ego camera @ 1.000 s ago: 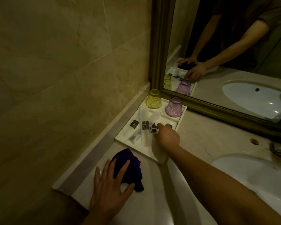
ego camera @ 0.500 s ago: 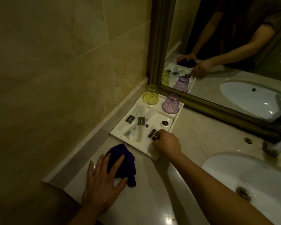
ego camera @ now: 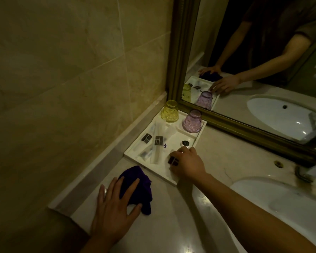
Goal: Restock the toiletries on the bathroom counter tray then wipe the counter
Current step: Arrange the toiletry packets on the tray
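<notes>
The counter (ego camera: 171, 225) runs along the tiled wall to a framed mirror (ego camera: 263, 52), with the sink (ego camera: 290, 207) at the right. A white tray (ego camera: 164, 177) sits in the corner against the wall ledge and mirror frame.

The left hand (ego camera: 115, 209) lies flat with fingers spread wide, pressing on the near half of a purple cloth (ego camera: 135, 179) just in front of the tray. The right hand (ego camera: 188, 163) reaches over the tray's near right part, fingers bent down onto a dark-labelled sachet (ego camera: 172, 160); I cannot tell whether they grip it.

At the tray's far end stand an upturned yellow cup (ego camera: 170, 111) and a purple cup (ego camera: 192, 121). Clear packets (ego camera: 158, 143) lie along its left side, and a small round cap (ego camera: 185, 143) lies just beyond the right fingertips.
</notes>
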Available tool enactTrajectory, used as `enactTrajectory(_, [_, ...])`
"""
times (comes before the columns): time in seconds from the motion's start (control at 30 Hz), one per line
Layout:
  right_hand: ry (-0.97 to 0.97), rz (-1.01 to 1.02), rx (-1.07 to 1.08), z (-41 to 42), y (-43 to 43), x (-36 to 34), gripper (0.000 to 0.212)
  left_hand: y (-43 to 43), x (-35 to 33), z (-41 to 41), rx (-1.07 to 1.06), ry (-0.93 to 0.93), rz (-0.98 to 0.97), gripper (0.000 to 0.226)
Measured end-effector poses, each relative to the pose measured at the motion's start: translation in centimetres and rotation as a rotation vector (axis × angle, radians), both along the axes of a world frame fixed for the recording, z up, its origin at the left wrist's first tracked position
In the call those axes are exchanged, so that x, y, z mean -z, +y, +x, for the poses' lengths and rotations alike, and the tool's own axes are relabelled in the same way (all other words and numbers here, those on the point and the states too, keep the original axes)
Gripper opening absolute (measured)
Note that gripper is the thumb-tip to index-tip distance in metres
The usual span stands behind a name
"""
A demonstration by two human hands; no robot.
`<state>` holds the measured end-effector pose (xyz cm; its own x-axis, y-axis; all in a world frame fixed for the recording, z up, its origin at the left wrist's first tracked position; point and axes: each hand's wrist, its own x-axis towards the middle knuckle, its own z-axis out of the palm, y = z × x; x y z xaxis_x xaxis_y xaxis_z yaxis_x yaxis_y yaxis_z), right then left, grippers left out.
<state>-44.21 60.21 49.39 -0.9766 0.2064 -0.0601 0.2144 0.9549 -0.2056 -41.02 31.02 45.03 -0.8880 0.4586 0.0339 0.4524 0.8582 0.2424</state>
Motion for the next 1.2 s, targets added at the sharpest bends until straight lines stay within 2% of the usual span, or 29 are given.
enactTrajectory(0.13, [0.186, -0.067, 0.147, -1.4, 1.8, -0.9, 0.036, 0.0, -0.1, 0.0, -0.003, -0.020, 0.022, 0.076])
enactTrajectory(0.23, [0.141, -0.004, 0.189, -3.1, 3.6, -1.4, 0.029, 0.0, -0.1, 0.0, -0.003, -0.041, 0.021, 0.077])
enactTrajectory(0.37, [0.051, 0.042, 0.101, -4.5, 5.0, -1.1, 0.025, -0.2, -0.2, -0.1, 0.017, -0.060, 0.056, 0.080])
enactTrajectory(0.5, [0.019, 0.042, 0.156, -5.0, 5.9, -1.0, 0.027, -0.4, 0.1, 0.0, 0.024, -0.047, 0.061, 0.079])
enactTrajectory(0.67, [0.141, -0.014, 0.075, -5.8, 2.7, -1.7, 0.035, -0.3, -0.1, 0.1, 0.021, -0.047, 0.054, 0.079])
enactTrajectory(0.83, [0.002, -0.220, 0.200, -8.9, -2.4, -2.3, 0.045, -0.2, -0.3, 0.1, 0.003, -0.067, 0.050, 0.080])
enactTrajectory(0.9, [0.004, -0.282, 0.232, -9.5, -3.1, -1.8, 0.041, -0.2, -0.3, 0.0, 0.008, -0.071, 0.047, 0.081])
enactTrajectory(1.0, [0.059, -0.507, 0.344, -9.7, -3.2, -1.3, 0.034, -0.2, -0.2, 0.0, 0.008, -0.066, 0.051, 0.081])
enactTrajectory(1.1, [0.176, -0.781, 0.485, -8.7, -2.9, -1.3, 0.017, -0.2, -0.2, 0.0, 0.007, -0.056, 0.049, 0.079])
enactTrajectory(1.2, [0.249, -0.854, 0.551, -6.8, -2.5, -1.0, 0.016, -0.1, -0.3, 0.0, 0.005, -0.051, 0.047, 0.076])
